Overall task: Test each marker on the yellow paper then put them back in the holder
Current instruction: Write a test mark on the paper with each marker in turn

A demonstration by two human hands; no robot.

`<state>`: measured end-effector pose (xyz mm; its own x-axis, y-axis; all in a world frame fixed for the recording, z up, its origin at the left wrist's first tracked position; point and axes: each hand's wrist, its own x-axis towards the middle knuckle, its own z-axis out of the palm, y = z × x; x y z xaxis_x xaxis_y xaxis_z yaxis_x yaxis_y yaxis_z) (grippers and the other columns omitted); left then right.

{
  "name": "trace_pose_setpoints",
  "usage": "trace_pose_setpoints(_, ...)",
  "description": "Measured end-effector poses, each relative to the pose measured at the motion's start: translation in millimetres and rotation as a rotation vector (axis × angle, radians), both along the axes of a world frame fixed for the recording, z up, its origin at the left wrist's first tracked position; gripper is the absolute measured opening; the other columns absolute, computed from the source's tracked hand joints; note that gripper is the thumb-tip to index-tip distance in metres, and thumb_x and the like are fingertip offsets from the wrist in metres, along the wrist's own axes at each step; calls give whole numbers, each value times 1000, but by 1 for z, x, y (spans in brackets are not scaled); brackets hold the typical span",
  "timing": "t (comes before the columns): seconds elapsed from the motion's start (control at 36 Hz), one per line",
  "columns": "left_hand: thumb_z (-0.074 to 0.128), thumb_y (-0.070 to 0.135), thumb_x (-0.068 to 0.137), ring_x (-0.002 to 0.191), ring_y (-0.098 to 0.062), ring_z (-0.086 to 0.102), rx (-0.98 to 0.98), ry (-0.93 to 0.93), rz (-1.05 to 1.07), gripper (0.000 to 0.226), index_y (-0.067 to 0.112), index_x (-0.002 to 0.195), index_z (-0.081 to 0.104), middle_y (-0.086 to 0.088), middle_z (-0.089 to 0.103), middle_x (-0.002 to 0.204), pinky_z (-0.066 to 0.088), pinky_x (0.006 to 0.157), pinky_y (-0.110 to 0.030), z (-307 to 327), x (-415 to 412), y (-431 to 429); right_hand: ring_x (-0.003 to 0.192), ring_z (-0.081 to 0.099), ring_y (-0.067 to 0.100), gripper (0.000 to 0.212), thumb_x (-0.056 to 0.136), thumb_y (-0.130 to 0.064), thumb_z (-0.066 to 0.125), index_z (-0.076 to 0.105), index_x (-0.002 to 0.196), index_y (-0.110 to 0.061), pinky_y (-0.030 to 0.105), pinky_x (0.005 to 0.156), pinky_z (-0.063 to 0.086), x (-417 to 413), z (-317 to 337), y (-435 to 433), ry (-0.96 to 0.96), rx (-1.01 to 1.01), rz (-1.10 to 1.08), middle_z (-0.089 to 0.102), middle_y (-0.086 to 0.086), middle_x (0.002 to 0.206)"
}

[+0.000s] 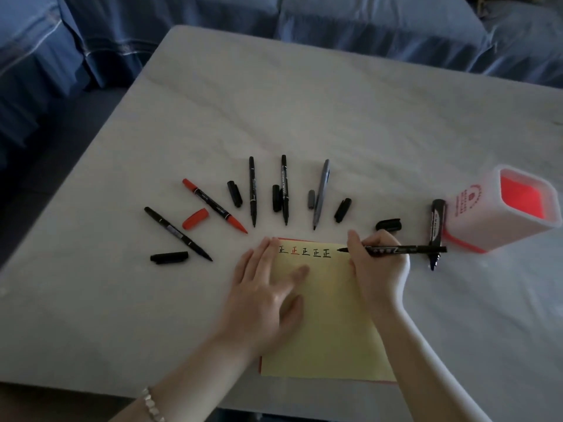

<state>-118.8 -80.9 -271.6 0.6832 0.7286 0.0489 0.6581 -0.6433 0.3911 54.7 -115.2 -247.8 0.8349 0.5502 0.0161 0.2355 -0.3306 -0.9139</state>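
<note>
On the pale worktop (304, 102), the left hand (268, 287) lay flat on the yellow paper (329, 315), fingers straight. The right hand (377, 269) had its fingers curled round a black marker (405, 248), tip at the paper's top edge, just right of five written characters (304, 251). Beyond the paper, five uncapped markers (252, 190) lay fanned out with loose caps (234, 194) beside them. To the paper's right stood the holder (487, 214), with a thick marker (437, 220) lying between it and the paper.
</note>
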Motion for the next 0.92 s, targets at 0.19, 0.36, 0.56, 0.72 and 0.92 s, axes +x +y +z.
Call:
trace_pose_setpoints(0.19,43,45,81,134,-28,27,-11,-6,-5,44,35,122,56,-22,42,140,16,110,-39,0,-1,0,52,46,23,30,77,-15,66,47,57,-6,28,53,39,-2,-5,-2,-15,-3,-61,57,26,60)
trace_pose_setpoints(0.36,43,44,81,133,-31,33,-11,2,0,43,34,120,58,-23,43,139,18,110,-39,2,-2,-1,51,45,22,32,77,-15,68,45,57,-3,25,49,36,-4,-3,-1,-37,-17,-5,59,28,61)
trace_pose_setpoints(0.56,43,44,81,131,-33,37,5,12,0,43,34,120,58,-23,44,137,20,109,-40,2,-1,-1,55,53,37,31,76,-17,67,45,57,-7,28,51,37,-1,-9,0,-73,-50,12,59,25,59)
trace_pose_setpoints(0.72,43,43,81,131,-32,37,1,7,0,42,34,120,58,-23,44,137,18,110,-38,3,0,-1,51,44,22,31,76,-16,67,45,57,-6,22,47,32,-2,-9,-1,-82,-57,20,59,25,58)
trace_pose_setpoints(0.92,43,44,81,132,-31,37,0,24,1,42,35,120,58,-22,44,138,16,111,-36,4,0,0,52,45,24,31,76,-17,65,44,56,-7,19,45,32,0,-9,0,-82,-51,-22,59,25,60)
